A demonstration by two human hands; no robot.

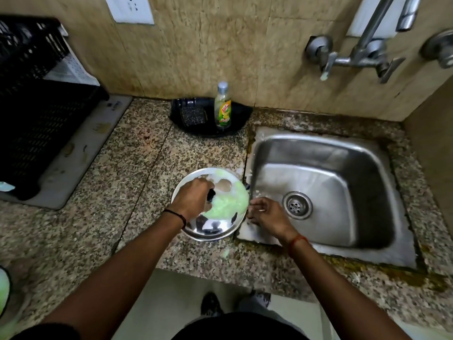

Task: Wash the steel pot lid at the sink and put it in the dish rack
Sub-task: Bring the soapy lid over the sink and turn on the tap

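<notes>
The round steel pot lid (210, 229) lies on the granite counter just left of the sink (326, 168), smeared with green-white soap foam. My left hand (191, 200) is over the lid, closed on a dark scrubber (210, 194) that presses on the foamy surface. My right hand (267, 213) holds the lid's right edge with its fingertips, over the sink's rim. The black dish rack (36, 119) stands at the far left on a grey mat.
A dish soap bottle (222, 106) stands in a black tray (235, 123) with another scrub pad (193, 116) at the back wall. The tap (367, 45) hangs above the sink, not running. A foamy green object (3, 288) shows at the lower left edge.
</notes>
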